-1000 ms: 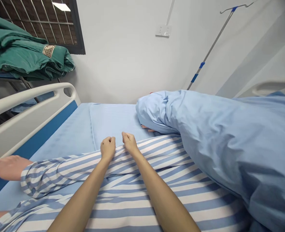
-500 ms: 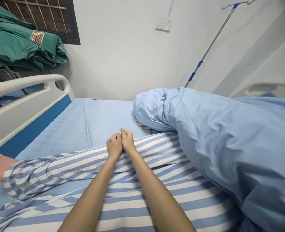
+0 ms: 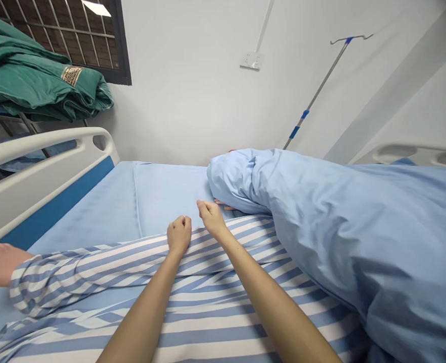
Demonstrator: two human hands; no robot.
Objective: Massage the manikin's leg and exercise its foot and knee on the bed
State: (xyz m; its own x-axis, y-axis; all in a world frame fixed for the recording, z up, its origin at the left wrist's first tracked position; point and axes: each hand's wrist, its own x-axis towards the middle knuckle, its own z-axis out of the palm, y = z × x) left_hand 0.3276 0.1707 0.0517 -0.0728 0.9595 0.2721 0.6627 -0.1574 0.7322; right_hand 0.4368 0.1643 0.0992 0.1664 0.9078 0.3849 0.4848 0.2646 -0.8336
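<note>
My left hand (image 3: 179, 233) is closed in a fist over the knee area of the striped pajama trousers (image 3: 105, 269); I cannot tell whether it presses on the cloth. Higher and to the right, my right hand (image 3: 211, 214) is also a fist, apart from the left and near the far edge of the trouser leg. Nothing shows in either hand. The trousers are on a person lying on the bed, whose bare foot (image 3: 1, 263) sticks out at the left. A light blue quilt (image 3: 321, 217) covers the upper body, and the fingers (image 3: 226, 205) of a hand peek from under it.
The bed's blue sheet (image 3: 170, 186) extends behind the legs. A pale footboard (image 3: 49, 176) stands at the left. Beyond it lies folded green cloth (image 3: 37, 85) below a barred window. An IV pole (image 3: 321, 88) and a wall socket (image 3: 251, 60) are at the back.
My two fists were side by side and touching. The right one has moved right, away from the left. The whole view has tilted slightly upward.
</note>
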